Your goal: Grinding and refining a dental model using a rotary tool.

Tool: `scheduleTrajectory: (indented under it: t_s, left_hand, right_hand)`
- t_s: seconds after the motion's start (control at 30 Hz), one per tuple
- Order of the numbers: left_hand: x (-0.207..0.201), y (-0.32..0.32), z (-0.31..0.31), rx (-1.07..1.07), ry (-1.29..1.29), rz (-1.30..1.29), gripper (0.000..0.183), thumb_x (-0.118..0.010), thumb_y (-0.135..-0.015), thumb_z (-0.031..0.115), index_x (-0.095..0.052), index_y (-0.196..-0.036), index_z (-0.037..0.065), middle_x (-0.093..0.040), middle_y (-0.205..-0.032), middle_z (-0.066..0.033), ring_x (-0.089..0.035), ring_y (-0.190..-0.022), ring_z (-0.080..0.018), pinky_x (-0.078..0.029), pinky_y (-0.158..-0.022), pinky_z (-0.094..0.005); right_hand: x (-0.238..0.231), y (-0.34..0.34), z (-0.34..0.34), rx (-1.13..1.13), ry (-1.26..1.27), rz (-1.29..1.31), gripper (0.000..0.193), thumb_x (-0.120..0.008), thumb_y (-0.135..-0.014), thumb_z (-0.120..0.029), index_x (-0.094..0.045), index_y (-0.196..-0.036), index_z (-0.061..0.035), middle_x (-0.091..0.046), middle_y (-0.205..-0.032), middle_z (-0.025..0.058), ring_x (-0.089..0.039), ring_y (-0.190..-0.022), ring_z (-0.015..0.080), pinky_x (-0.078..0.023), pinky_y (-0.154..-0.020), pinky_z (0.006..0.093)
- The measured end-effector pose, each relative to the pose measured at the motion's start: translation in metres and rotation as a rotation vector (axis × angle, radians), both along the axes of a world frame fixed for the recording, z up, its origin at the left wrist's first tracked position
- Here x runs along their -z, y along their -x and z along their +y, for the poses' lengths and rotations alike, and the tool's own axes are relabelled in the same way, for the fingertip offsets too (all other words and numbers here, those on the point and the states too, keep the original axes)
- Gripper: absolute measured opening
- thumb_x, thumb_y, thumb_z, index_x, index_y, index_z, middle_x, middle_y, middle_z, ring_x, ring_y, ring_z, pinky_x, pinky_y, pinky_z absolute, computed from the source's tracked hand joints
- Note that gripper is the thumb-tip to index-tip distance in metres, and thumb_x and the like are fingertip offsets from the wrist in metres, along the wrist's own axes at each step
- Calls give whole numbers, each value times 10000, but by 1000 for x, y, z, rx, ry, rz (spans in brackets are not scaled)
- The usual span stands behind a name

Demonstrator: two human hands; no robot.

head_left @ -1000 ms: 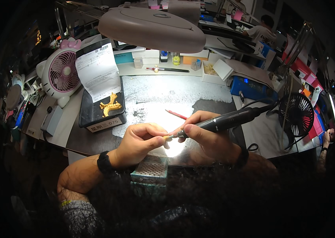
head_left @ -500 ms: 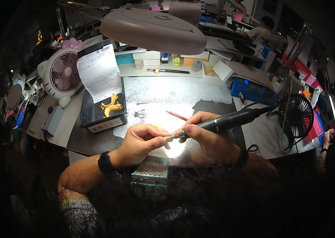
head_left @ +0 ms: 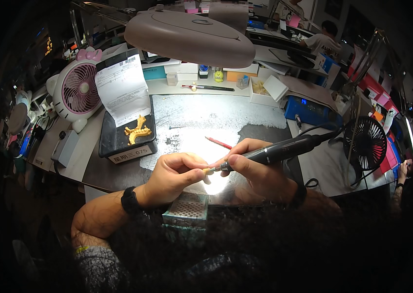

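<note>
nearest the person sits a turquoise box with a pale, perforated top [head_left: 187,208], just below the hands. over it, the left hand [head_left: 179,170] pinches a small, pale-cream piece [head_left: 208,172], so little of which shows that i can't make out its shape. the right hand [head_left: 257,173] grips a thick, black, pen-shaped handpiece with a silver nose [head_left: 284,148]; its tip is touching the piece or just beside it, i can't tell which.

the hands are so close that a skid of the tip could nick the left hand. too light a pinch could let the piece twist free and drop; too hard a push could chip it. the black cable [head_left: 334,133] trails off the handpiece's rear, and a snag there could pull the tip off line.

farther in, a slim red pencil [head_left: 217,142] lies on the scuffed, silvery-grey bench top [head_left: 216,111], where strong glare could hide fine detail. to the left, a black plastic tray [head_left: 110,133] holds a golden-yellow, branched piece [head_left: 138,131], a white printed sheet [head_left: 122,90] standing over it; a careless left elbow could jolt the lot.

at the back, a blue control box with a lit display [head_left: 309,110] sits well clear.
</note>
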State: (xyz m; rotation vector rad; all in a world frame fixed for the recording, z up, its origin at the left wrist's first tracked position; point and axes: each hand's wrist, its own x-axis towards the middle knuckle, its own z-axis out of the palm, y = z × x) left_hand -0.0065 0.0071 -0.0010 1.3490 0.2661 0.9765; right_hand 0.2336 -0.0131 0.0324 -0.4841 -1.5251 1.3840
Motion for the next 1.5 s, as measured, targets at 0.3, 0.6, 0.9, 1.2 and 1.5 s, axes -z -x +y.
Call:
scheduleTrajectory:
  t_s: [0.3,0.6,0.9,1.2,1.5]
  left_hand:
    - [-2,0,-1,5,13,-12,59,-641,-942,-24,-649,-1000,-33,-676,-1042,-146,-685,-936,-215,-571,-853,-349]
    - [0,0,-1,-6,20,-9,57,-642,-944,-17,-654,-997,-31,-675,-1042,-142,-683,-934,-214,-574,-846,-352]
    - [0,0,-1,-9,23,-9,52,-641,-944,-19,-651,-994,-31,-675,-1040,-140,-684,-937,-219,-573,-848,-358]
    - [0,-1,0,6,17,-26,55,-644,-943,-16,-645,-996,-31,-675,-1042,-140,-680,-943,-217,-570,-857,-358]
    - [0,0,0,-1,18,-15,67,-649,-947,3,-654,-1004,-31,-678,-1033,-134,-679,-951,-216,-568,-858,-358]
  right_hand:
    - [0,0,0,-5,3,6,95,-583,-987,-71,-615,-990,19,-723,-992,213,-666,-851,166,-562,-802,350]
    - [-1,2,-2,-3,91,87,87,-603,-965,-43,-615,-978,42,-704,-934,141,-694,-860,167,-567,-793,293]
    - [-1,2,-1,26,72,32,88,-613,-961,-46,-624,-966,41,-709,-943,147,-696,-848,164,-569,-785,290]
    - [-1,0,-1,-5,-7,-6,88,-580,-986,-67,-619,-986,13,-727,-993,208,-673,-866,162,-564,-811,343]
    - [1,2,-1,17,-7,-5,80,-580,-985,-58,-616,-998,12,-725,-1006,209,-670,-869,161,-564,-813,342]
